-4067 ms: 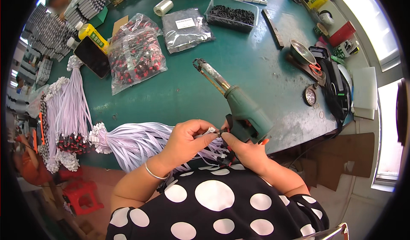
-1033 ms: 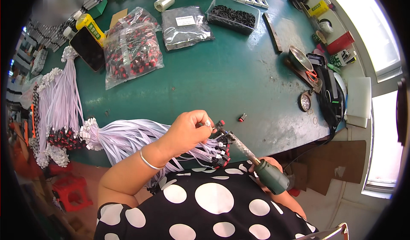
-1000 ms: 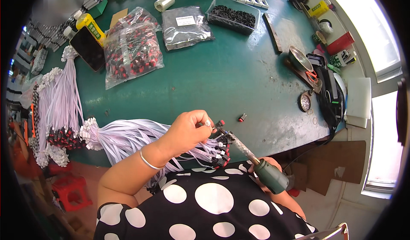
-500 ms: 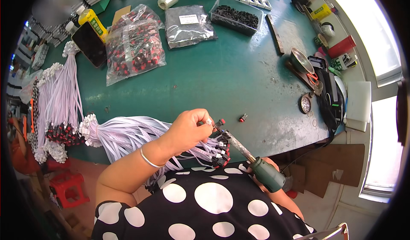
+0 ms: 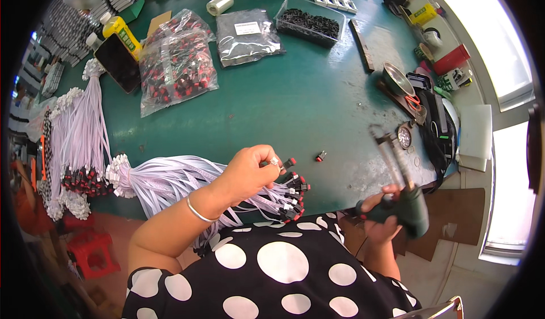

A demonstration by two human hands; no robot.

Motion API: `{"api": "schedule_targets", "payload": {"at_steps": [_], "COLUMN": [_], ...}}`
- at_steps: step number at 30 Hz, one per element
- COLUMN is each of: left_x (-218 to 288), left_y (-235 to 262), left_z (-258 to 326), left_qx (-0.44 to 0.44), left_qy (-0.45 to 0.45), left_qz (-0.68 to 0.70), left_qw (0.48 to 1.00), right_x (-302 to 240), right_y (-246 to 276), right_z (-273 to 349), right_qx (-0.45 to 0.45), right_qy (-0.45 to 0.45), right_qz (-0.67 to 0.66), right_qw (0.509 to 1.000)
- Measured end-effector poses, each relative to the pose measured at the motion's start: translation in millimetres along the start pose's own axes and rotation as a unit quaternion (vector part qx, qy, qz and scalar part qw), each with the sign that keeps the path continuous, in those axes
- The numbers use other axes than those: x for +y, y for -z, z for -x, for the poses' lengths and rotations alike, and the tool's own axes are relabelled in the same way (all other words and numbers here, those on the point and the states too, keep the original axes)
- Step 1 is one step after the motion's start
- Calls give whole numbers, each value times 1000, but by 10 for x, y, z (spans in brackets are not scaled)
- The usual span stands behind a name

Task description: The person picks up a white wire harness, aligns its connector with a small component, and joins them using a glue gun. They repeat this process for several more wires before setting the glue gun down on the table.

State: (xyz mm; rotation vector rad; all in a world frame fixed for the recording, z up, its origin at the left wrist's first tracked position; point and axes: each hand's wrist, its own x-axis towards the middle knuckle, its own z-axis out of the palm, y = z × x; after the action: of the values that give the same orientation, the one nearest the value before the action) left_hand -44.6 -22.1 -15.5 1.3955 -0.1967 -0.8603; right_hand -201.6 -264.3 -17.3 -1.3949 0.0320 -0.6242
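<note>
Pale lilac ribbon-wire leads with small red-and-black plugs lie fanned along the near edge of the green counter, their plug ends bunched just right of the left hand. That hand's grip is closed on one plug, pinched between thumb and fingertips and lifted a little above the bunch. The right hand is wrapped tight around the handle of a dark green heat gun, which half a second ago pointed its nozzle at the pinched plug and now stands swung away to the right, nozzle up and well apart from the wires; I judge the heating of that plug to be finished. A single loose red-and-black plug lies on the counter beyond. Farther off sit a clear bag of red parts and a tray of black pieces.
</note>
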Motion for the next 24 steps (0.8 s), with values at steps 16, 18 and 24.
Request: {"api": "schedule_targets", "payload": {"at_steps": [16,18,24], "left_x": [25,33,3], "left_y": [-32,-44,-1], "left_z": [77,82,86], "left_qx": [25,26,19], "left_qy": [-46,-49,-50], "left_qz": [16,14,5], "left_qw": [998,998,999], "right_x": [357,468,496], "right_y": [1008,1091,1314], "right_z": [-1054,-1076,-1047], "right_qx": [298,308,251], "right_qy": [-91,-116,-309], "right_qz": [-441,-418,-248], "right_qw": [842,847,883]}}
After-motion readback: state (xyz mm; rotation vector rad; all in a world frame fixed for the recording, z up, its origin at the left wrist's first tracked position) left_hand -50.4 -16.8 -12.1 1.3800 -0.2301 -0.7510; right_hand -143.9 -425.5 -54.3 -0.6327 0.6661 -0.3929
